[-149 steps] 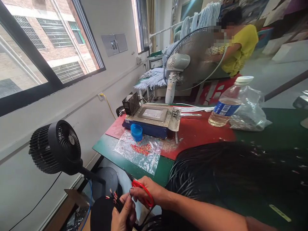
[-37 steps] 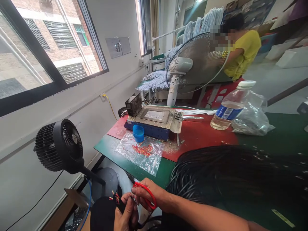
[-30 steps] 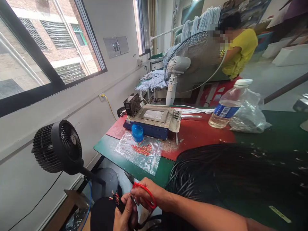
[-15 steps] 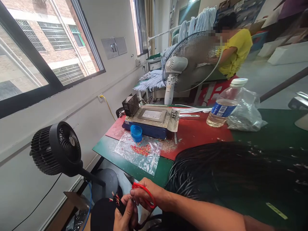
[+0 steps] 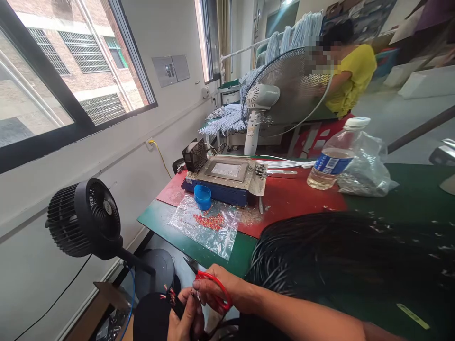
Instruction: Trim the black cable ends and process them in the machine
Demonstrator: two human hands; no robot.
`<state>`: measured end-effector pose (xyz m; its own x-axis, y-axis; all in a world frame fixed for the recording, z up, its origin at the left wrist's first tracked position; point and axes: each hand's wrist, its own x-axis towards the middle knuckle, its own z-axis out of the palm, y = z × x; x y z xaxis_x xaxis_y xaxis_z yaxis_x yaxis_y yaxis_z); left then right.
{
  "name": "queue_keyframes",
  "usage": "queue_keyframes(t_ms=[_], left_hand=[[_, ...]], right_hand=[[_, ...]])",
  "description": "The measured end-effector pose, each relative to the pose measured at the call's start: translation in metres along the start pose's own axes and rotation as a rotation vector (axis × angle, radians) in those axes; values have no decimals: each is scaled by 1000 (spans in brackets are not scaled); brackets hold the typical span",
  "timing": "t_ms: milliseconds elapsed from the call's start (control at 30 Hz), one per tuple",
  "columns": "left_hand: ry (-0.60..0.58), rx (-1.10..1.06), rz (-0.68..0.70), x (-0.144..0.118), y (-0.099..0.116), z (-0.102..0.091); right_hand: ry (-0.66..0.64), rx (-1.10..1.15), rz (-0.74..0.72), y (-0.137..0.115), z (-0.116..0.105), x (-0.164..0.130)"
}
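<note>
My left hand [image 5: 184,318] is closed around a bundle of black cables [image 5: 176,303], whose stripped ends show red and light-coloured wires. Red-handled scissors [image 5: 217,283] rest in my right hand [image 5: 212,287], their dark blades pointing up and left, away from the cables. The fingertips of both hands meet at the cable ends; what they pinch there is too small to make out. A large heap of black cables [image 5: 305,255] lies on the green table just right of my right forearm.
A clear plastic bag [image 5: 220,244] with red and yellow bits lies beside a blue cup [image 5: 202,198]. Behind stand a blue-sided heating plate [image 5: 216,189] and a bottle [image 5: 329,163]. A black fan [image 5: 83,220] is at left. Beyond a bigger fan [image 5: 263,97] sits a person in yellow [image 5: 355,78].
The view has shifted very slightly. Both hands stay together at the cable ends, with the scissors still in my right hand.
</note>
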<state>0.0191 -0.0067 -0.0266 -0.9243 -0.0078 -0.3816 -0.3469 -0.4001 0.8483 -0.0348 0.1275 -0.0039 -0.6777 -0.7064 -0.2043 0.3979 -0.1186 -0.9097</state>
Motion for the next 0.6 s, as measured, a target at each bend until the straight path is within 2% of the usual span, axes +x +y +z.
queue_keyframes(t_ms=[100,167,267,367,467,600], left_hand=[[-23,-67,-27,2,-1,-3],[31,-129,-52,4,-1,-5],[170,-290,-153,7,1,-9],[214,-433,-271,6,4,-12],[169,-368,-276,0,5,-13],[129,-293,-243,-9,5,-14]], right_hand=[[35,-42,-5,5,-1,2],[81,-124,-66,9,-2,3],[225,-450,-311,16,-2,4],[344,-930,-671,22,-1,5],[278,-1318,-954,23,0,3],[146,-1542,-1080,15,0,-4]])
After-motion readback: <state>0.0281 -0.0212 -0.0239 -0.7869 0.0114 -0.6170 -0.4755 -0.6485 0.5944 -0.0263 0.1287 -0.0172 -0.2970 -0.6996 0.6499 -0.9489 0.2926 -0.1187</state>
